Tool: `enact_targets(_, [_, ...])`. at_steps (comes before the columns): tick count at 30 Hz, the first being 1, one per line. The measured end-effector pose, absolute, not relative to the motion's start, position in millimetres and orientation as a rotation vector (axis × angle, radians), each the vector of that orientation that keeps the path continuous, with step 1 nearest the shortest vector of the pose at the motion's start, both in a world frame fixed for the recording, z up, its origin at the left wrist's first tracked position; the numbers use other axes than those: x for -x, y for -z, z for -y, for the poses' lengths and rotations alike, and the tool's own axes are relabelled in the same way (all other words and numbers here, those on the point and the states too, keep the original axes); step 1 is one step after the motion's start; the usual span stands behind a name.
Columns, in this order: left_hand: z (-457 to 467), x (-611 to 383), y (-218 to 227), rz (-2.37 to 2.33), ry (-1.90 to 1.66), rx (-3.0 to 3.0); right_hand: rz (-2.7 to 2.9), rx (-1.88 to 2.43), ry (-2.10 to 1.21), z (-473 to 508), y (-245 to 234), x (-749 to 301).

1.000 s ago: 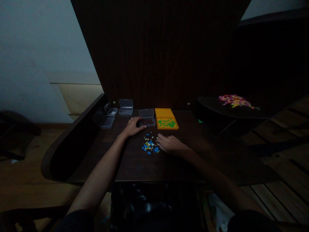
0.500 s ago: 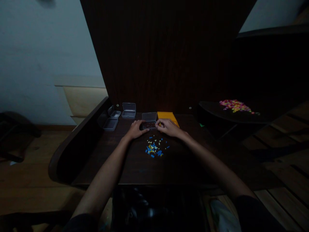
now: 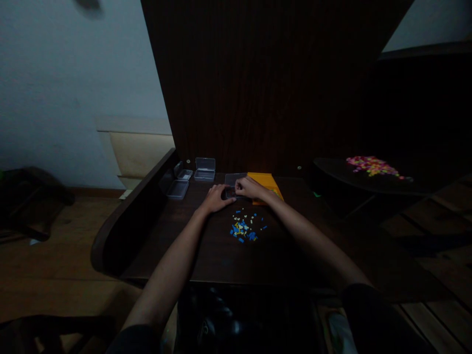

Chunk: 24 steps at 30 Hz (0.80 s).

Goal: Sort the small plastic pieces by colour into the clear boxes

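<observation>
My left hand (image 3: 215,198) lies on the dark table (image 3: 221,255) with its fingers curled against the left side of a small clear box (image 3: 231,180), whose lid stands open. My right hand (image 3: 249,187) hovers over the same box, fingers bunched together. What those fingers hold is hidden. An orange box (image 3: 268,183) sits just right of my right hand and is partly covered by it. A loose pile of small blue, yellow and white pieces (image 3: 244,228) lies on the table in front of both hands.
Several open clear boxes (image 3: 205,169) (image 3: 177,189) stand at the table's back left, near its raised curved edge (image 3: 121,221). A dark wooden panel rises behind the table. A side surface at the right carries a heap of pink and yellow pieces (image 3: 371,165).
My right hand left the pile and moved up to the clear box, now hiding part of the orange box. My left hand stayed at the box. The camera view shifted.
</observation>
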State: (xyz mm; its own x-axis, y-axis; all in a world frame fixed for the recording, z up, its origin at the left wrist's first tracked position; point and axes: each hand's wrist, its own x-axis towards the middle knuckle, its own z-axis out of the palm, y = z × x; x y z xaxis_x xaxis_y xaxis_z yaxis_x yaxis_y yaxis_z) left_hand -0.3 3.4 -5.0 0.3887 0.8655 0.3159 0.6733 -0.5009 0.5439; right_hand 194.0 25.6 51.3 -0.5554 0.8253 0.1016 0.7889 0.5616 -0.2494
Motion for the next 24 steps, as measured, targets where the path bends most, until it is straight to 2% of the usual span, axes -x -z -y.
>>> enact_targets(24, [-3.9, 0.2, 5.8, -1.322, -0.837, -2.351, 2.736, 1.304, -0.168, -36.2, -45.5, -184.8])
